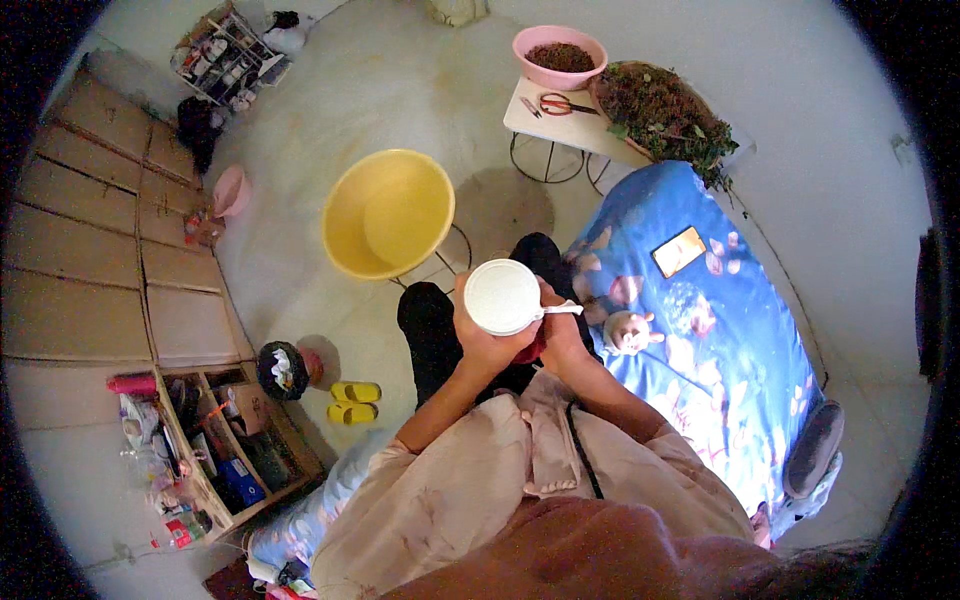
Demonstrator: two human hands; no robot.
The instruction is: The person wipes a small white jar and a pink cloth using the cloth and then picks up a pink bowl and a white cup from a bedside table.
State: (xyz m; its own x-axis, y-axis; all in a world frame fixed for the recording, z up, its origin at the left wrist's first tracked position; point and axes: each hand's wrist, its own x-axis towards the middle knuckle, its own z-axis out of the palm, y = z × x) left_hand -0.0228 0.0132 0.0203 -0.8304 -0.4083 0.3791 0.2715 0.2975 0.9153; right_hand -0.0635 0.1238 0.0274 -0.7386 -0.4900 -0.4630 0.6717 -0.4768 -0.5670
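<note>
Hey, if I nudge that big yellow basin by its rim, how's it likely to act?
The yellow basin is probably light for its size, since it looks thin-walled and empty. It may slide or tip, as it seems raised on slim dark legs. Its smooth, plastic-looking wall might flex slightly.

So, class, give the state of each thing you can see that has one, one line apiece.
White-topped container: held in left hand and right hand, top up
Yellow basin: upright, open
Pink basin on the table: holding dark plant bits
Leafy stems: heaped
Scissors: lying flat
Yellow slippers: side by side, unworn
Bin: open, white waste inside
Phone: lying flat
</note>
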